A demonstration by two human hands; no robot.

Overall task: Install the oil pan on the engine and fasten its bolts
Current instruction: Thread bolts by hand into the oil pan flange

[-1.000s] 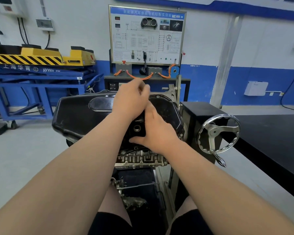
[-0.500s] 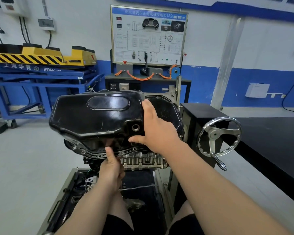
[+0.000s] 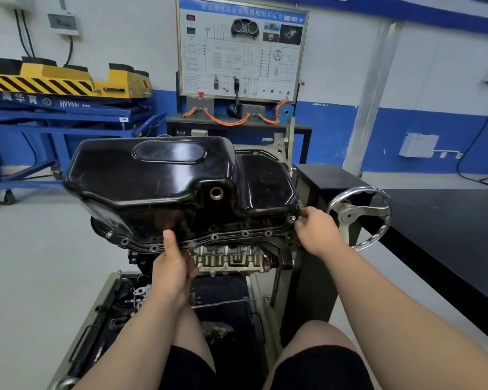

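Note:
A glossy black oil pan lies upside down on the engine, which hangs in a stand in front of me. Its flange shows a row of bolt holes along the near edge. My left hand grips the near flange from below, thumb pressed on the pan's wall. My right hand is at the pan's right corner, fingertips pinching a bolt seated in the corner hole. The drain hole faces me.
A chrome handwheel sticks out just right of my right hand. A black bench runs along the right. The stand's tray below holds loose parts. A blue lift table and a training panel stand behind.
My left hand came down from the pan's top to grip the near flange. My right hand left the pan's front wall and moved right to the corner bolt.

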